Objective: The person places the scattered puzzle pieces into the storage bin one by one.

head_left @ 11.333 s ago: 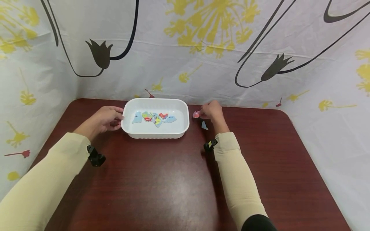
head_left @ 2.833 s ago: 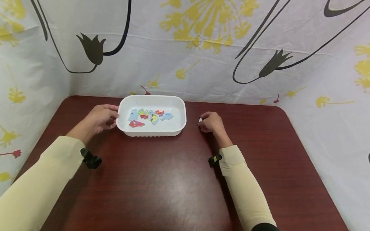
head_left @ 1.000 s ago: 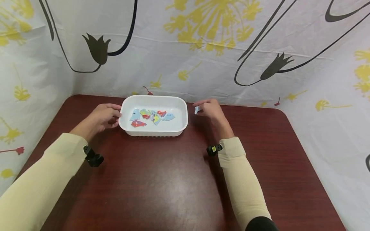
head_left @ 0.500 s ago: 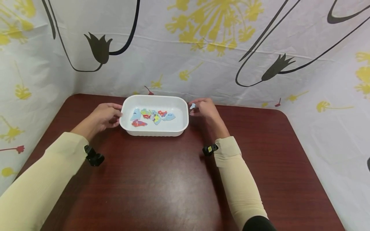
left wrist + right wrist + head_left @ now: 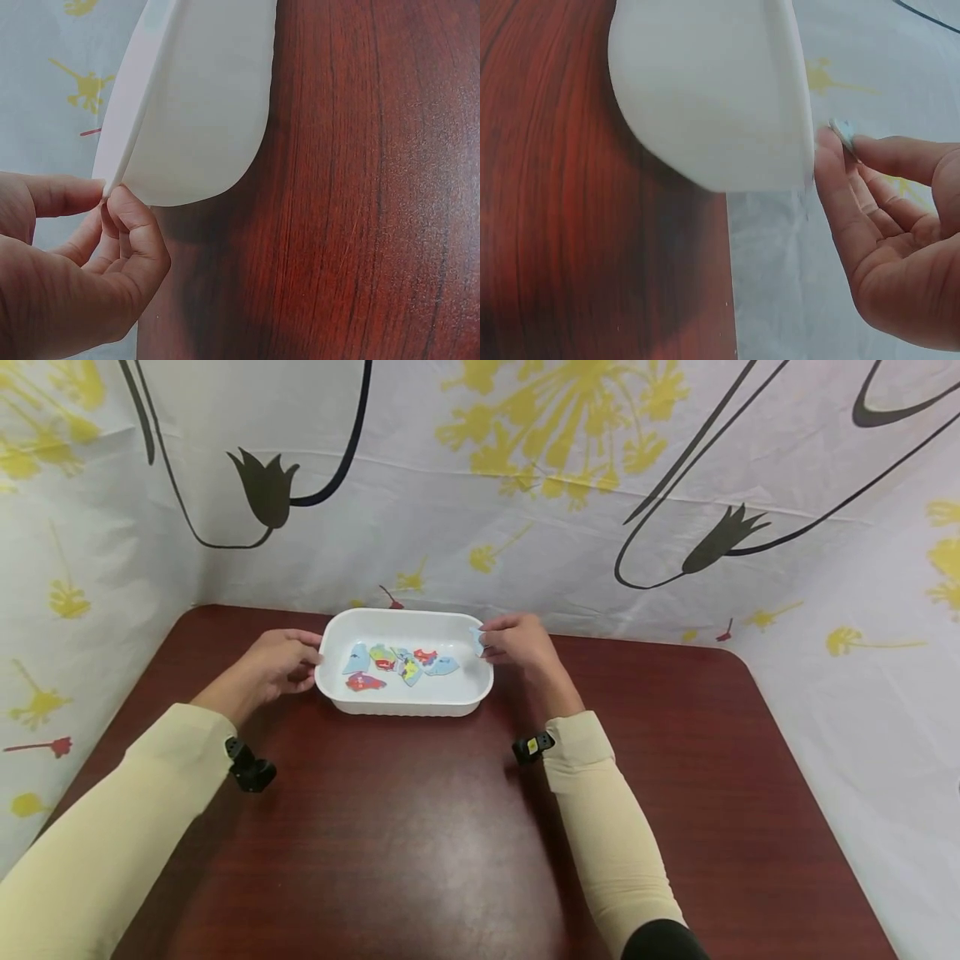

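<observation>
A white plastic tray (image 5: 405,707) stands at the back of the table. My left hand (image 5: 277,664) pinches its left rim between thumb and fingers; the left wrist view shows the tray wall (image 5: 210,97) right in front of that hand (image 5: 97,262). At the opposite end, my right hand (image 5: 521,645) pinches a small light-blue puzzle piece (image 5: 476,642) over the right rim. Seen from the right wrist, the piece (image 5: 843,136) sits edge-on between thumb and fingertips. Several flat puzzle pieces, among them a red-purple one (image 5: 365,682) and a light-blue one (image 5: 442,667), lie inside the tray.
The dark reddish-brown table (image 5: 405,827) extends toward me and to the right. A white cloth (image 5: 420,552) with yellow and grey flower prints hangs behind it and at both sides. Small black cameras (image 5: 251,768) are strapped to my wrists.
The red-purple piece has gone into the tray. My right hand then took the light-blue piece from the table and carried it left to the tray's rim. My left hand keeps its hold.
</observation>
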`<state>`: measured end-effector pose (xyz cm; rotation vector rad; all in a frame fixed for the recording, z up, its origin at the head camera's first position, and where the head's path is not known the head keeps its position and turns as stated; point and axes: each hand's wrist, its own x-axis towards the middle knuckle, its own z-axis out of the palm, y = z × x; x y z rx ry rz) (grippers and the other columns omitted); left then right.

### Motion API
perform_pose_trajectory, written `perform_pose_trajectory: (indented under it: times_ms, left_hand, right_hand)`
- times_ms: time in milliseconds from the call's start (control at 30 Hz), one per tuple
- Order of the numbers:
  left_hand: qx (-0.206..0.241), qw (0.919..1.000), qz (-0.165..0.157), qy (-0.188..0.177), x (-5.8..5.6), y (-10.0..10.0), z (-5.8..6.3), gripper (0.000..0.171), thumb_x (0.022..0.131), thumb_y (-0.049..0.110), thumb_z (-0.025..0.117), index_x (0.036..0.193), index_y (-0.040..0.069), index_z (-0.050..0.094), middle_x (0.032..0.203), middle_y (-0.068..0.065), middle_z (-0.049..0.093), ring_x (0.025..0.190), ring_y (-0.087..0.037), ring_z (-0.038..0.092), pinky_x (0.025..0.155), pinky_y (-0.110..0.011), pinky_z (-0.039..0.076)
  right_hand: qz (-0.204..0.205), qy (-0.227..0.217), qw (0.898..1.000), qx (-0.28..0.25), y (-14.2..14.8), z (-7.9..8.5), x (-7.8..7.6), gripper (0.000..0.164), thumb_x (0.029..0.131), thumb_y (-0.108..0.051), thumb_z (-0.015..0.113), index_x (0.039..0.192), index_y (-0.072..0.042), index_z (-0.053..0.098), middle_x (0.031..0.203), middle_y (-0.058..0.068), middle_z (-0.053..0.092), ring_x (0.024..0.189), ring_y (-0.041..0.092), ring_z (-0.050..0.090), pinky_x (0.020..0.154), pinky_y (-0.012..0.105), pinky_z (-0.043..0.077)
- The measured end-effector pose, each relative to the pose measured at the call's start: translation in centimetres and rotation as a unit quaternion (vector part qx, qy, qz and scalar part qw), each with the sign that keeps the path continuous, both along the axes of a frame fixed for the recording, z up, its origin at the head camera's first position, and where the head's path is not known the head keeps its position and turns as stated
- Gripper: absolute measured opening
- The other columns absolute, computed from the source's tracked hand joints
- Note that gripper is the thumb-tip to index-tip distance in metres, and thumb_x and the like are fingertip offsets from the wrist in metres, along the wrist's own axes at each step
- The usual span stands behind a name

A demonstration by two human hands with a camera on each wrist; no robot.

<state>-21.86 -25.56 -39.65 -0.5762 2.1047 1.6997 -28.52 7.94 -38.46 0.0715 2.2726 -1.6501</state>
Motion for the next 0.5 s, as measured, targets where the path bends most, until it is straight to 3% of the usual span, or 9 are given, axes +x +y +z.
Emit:
perform_pose_trajectory:
  times_ms: [333,500]
  left_hand:
    - [0.0,1.0,0.0,-0.005,-0.1,0.0,0.0,0.048,0.097,0.01,0.053,0.142,0.006,0.04,0.114,-0.011,0.046,0.076,-0.015,0.052,0.066,-0.023,0.051]
    - [0.0,1.0,0.002,-0.005,-0.2,-0.1,-0.1,0.047,0.097,0.011,0.053,0.142,0.007,0.04,0.115,-0.011,0.046,0.078,-0.015,0.052,0.066,-0.023,0.051]
  right_hand:
    - [0.001,-0.043,0.999,-0.013,-2.7,-0.2,0.1,0.024,0.089,-0.002,0.066,0.113,0.003,0.068,0.089,0.016,0.068,0.065,0.017,0.068,0.087,0.046,0.054]
    - [0.016,-0.048,0.999,-0.002,-4.1,-0.4,0.1,0.022,0.09,-0.001,0.065,0.111,0.003,0.069,0.089,0.017,0.068,0.064,0.017,0.068,0.079,0.04,0.058]
